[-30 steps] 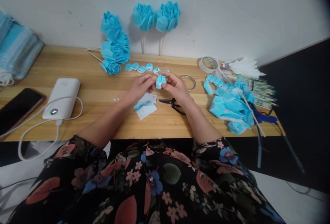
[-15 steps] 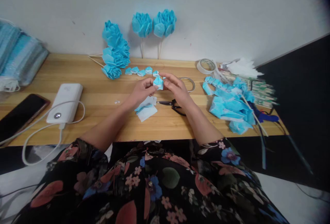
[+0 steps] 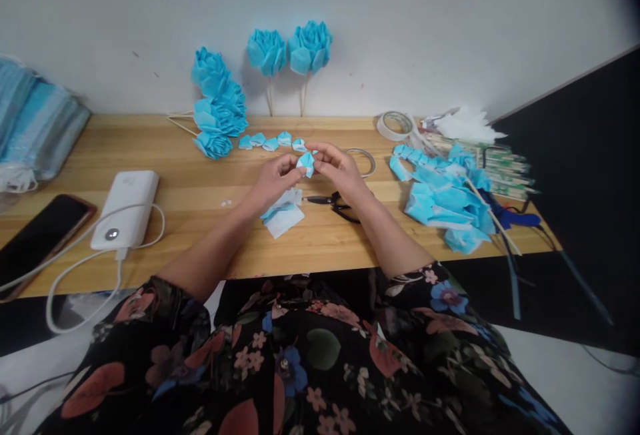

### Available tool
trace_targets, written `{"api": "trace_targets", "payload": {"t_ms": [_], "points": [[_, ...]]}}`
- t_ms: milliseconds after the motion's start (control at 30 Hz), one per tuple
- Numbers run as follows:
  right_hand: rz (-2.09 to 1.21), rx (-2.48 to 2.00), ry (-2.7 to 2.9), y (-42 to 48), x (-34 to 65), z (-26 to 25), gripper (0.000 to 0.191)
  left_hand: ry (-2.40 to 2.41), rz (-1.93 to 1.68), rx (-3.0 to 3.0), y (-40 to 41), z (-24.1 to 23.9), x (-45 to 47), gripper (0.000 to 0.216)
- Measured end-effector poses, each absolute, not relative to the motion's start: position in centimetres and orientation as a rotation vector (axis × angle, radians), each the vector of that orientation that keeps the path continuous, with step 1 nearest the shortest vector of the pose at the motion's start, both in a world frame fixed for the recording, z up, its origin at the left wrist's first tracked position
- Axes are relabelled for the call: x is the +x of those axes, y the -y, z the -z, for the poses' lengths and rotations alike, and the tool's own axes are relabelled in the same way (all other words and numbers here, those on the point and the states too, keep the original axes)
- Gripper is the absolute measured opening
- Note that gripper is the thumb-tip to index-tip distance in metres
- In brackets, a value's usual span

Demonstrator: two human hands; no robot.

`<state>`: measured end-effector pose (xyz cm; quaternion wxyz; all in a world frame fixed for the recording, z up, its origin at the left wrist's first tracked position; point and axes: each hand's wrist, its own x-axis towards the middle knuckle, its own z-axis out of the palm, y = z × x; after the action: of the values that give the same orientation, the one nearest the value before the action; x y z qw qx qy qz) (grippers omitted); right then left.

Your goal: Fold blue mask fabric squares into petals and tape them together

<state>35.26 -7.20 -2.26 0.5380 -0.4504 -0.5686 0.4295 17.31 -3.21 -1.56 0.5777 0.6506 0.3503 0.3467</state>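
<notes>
Between my two hands is a small folded blue petal (image 3: 305, 164) with a white patch on it. My left hand (image 3: 278, 178) pinches its left side with thumb and fingers. The fingertips of my right hand (image 3: 339, 169) close on its right side. Behind the hands lies a row of similar folded blue petals (image 3: 271, 144). Below the left hand are loose blue and white fabric pieces (image 3: 284, 216). Black-handled scissors (image 3: 325, 200) rest on the table, partly hidden under my right wrist.
Blue flowers on sticks (image 3: 219, 105) lie at the back left, and two more (image 3: 310, 48) lean against the wall. A power bank (image 3: 127, 208) and a phone (image 3: 45, 241) are left. Tape rolls (image 3: 395, 126), blue fabric (image 3: 440, 198) and a blue glue gun (image 3: 520, 219) are right.
The camera view has shifted slightly. The petal has turned a little between my fingers and shows a different face; both hands keep hold of it.
</notes>
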Motion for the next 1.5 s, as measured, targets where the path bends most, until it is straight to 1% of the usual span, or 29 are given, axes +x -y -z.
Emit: {"api": "trace_targets", "payload": {"t_ms": [200, 300, 367, 500, 567, 633, 700, 767, 867, 933, 1000, 1267, 1500], "points": [[-0.999, -1.121, 1.396, 7.1, 35.2, 2.6, 0.034, -0.839, -0.805, 1.481, 2.8, 1.7, 17.2, 0.009], [-0.975, -1.115, 1.423, 6.9, 35.2, 2.9, 0.034, -0.851, -0.789, 1.481, 2.7, 1.6, 17.1, 0.014], [-0.973, -1.117, 1.425, 6.9, 35.1, 3.0, 0.036, -0.845, -0.769, 1.495, 2.8, 1.4, 17.0, 0.017], [-0.992, -1.12, 1.422, 6.9, 35.1, 2.8, 0.044, -0.843, -0.798, 1.488, 3.0, 1.1, 17.1, 0.01], [-0.987, -1.127, 1.391, 6.9, 35.3, 2.6, 0.046, -0.874, -0.837, 1.448, 3.1, 1.0, 17.2, 0.012], [-0.966, -1.143, 1.343, 6.9, 35.7, 2.3, 0.043, -0.914, -0.871, 1.401, 3.0, 0.9, 17.3, 0.014], [-0.931, -1.194, 1.346, 7.0, 36.0, 1.9, 0.035, -0.951, -0.907, 1.358, 2.9, 0.8, 17.3, 0.016], [-0.858, -1.307, 1.486, 7.4, 36.2, 1.2, 0.026, -0.977, -0.938, 1.327, 2.7, 0.7, 17.3, 0.018], [-0.655, -1.51, 1.936, 9.0, 36.1, 0.1, 0.016, -0.987, -0.969, 1.323, 2.5, 0.6, 17.2, 0.021], [-0.527, -1.575, 2.19, 10.3, 36.0, -0.3, 0.018, -0.978, -0.983, 1.327, 2.4, 0.6, 17.2, 0.022], [-0.429, -1.58, 2.316, 11.4, 35.8, -0.1, 0.022, -0.967, -0.991, 1.325, 2.4, 0.7, 17.3, 0.022], [-0.105, -1.38, 2.313, 12.3, 35.9, 3.5, 0.02, -0.925, -0.969, 1.333, 2.7, 1.1, 17.3, 0.021], [-0.066, -1.385, 2.269, 12.1, 35.4, 3.8, 0.021, -0.95, -0.943, 1.316, 3.0, 0.6, 17.3, 0.019]]}}
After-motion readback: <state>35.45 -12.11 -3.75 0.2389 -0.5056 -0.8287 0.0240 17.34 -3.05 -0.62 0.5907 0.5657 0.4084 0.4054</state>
